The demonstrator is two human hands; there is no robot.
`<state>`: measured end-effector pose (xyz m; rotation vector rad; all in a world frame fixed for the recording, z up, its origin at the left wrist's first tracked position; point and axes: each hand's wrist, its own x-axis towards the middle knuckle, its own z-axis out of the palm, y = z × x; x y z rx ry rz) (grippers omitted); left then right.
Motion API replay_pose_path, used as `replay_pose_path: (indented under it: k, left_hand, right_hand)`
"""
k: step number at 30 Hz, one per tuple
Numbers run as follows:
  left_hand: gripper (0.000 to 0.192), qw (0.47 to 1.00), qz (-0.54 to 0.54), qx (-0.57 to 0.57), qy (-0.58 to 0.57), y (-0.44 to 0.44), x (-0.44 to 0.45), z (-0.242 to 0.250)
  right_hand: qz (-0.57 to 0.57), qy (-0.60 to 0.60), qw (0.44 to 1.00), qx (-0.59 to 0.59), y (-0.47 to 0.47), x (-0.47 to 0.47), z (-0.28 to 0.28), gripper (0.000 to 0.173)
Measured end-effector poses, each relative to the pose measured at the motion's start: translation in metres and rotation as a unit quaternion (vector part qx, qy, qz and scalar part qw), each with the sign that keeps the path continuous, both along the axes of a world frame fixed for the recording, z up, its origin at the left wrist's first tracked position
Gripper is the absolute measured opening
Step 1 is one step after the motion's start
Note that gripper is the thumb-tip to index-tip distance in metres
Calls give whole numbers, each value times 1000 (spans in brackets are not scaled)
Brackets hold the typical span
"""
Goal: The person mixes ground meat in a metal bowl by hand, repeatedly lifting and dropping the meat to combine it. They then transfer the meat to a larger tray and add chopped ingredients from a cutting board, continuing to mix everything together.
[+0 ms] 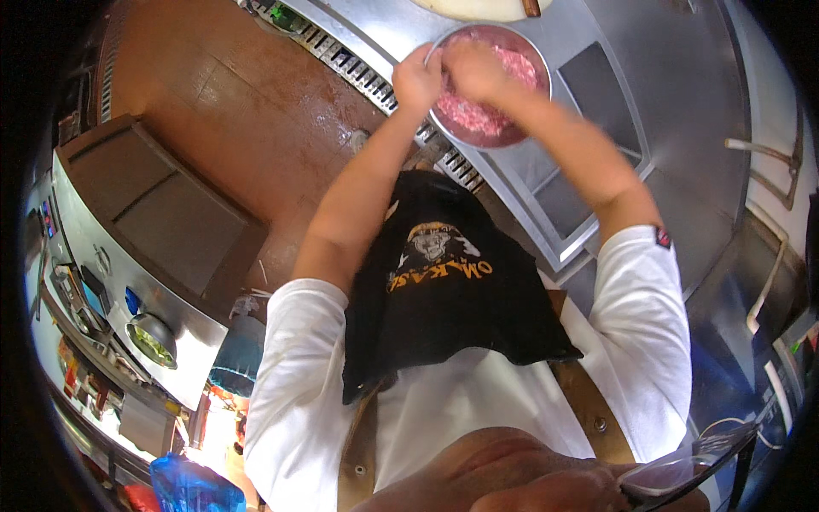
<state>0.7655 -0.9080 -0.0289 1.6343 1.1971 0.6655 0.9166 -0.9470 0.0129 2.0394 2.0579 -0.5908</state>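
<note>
A round metal bowl (496,139) of pink raw minced meat (470,116) is over the edge of a stainless-steel counter. My left hand (416,80) grips its rim on the left side, thumb up near the edge. Inside the bowl, my right hand (475,69) is pushed into the meat. That hand is blurred by motion and its fingertips are hidden, so I cannot see how far they are closed. Minced meat shows on both sides of it, along the bowl's wall.
Beyond the bowl lies a pale round board (473,8) with a brown wooden handle (531,8) on it. Framed recesses (595,96) are set into the counter. Slotted floor grating (345,61) runs below its edge. Leftward, a metal worktable (192,358) carries a bowl of chopped greens (152,342).
</note>
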Motion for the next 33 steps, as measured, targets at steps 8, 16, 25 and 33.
replay_pose_path:
  k: [8, 16, 25, 33]
  left_hand:
    - [25, 975, 103, -129, -146, -27, 14, -15]
    - [25, 978, 49, -144, -142, -24, -1, 3]
    - [24, 972, 72, -174, -143, -27, -6, -8]
    - [28, 995, 54, 18, -82, -15, 2, -28]
  right_hand:
    - [-650, 653, 378, -88, -109, -9, -32, 38]
    - [-645, 577, 498, 52, -64, 53, -23, 29]
    - [-13, -72, 966, 248, -88, -44, -47, 37]
    - [-213, 67, 973, -62, -58, -47, -47, 43]
